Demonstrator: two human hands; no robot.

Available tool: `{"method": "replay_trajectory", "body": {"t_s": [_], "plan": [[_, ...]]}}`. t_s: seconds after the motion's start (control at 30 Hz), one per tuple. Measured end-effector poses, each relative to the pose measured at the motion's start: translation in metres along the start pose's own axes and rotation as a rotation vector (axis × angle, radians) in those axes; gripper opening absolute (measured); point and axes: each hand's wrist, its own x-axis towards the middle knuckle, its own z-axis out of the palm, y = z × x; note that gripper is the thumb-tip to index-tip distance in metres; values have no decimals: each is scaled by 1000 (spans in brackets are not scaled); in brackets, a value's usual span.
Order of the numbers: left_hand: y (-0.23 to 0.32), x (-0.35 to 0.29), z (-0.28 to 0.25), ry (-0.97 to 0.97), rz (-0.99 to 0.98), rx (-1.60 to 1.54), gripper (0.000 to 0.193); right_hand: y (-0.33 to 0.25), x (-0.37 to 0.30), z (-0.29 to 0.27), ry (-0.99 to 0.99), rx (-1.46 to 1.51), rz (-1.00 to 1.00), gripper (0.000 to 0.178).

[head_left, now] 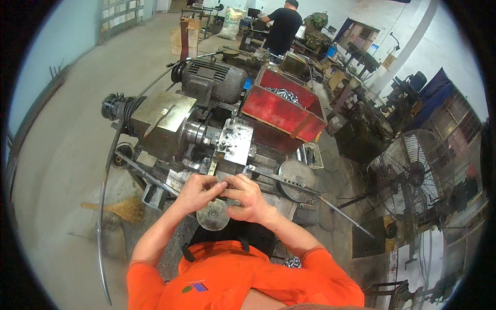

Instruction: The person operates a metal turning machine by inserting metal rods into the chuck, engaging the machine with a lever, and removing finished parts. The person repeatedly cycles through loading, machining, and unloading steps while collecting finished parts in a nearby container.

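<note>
My left hand (pixel 199 193) and my right hand (pixel 248 198) meet in front of a small lathe-like machine, fingertips pressed together. Whatever small thing they pinch, if any, is too small and covered to make out. Just below them sits a round metal disc (pixel 213 216), partly behind my fingers. Beyond the hands stands a metal tool block (pixel 235 140) with bolts, facing the machine's shiny round chuck (pixel 195 132). A long lever with a row of holes (pixel 284 181) runs off to the right, over a larger round plate (pixel 297 178).
A red open box (pixel 281 108) holding many small metal parts (pixel 283 94) stands behind the tool block. A motor (pixel 216 81) sits at the back left. Long rods (pixel 147 173) stick out leftward. A large fan (pixel 413 173) stands right; a person in black (pixel 284 28) is farther back.
</note>
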Motion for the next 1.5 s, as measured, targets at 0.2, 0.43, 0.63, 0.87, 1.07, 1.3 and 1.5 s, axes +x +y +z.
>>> {"method": "replay_trajectory", "body": {"t_s": [0.2, 0.43, 0.63, 0.87, 1.07, 1.3, 1.5], "plan": [[-3, 5, -5, 55, 24, 33, 40, 6, 12, -3, -84, 21, -19, 39], [-12, 9, -12, 36, -33, 47, 41, 20, 26, 0, -195, 70, -14, 34], [2, -18, -87, 293, -157, 123, 24, 64, 69, 11, -280, -207, 98, 27], [-61, -140, -219, 654, -425, 954, 32, 148, 118, 64, -366, -478, 377, 24], [-69, -219, -197, 570, -818, 573, 35, 168, 115, 71, -333, -267, 396, 27], [-101, -213, -180, 635, -768, 757, 30, 180, 116, 66, -281, -42, 329, 27], [-115, -214, -190, 634, -733, 852, 26, 175, 132, 69, -391, -102, 227, 22]]}}
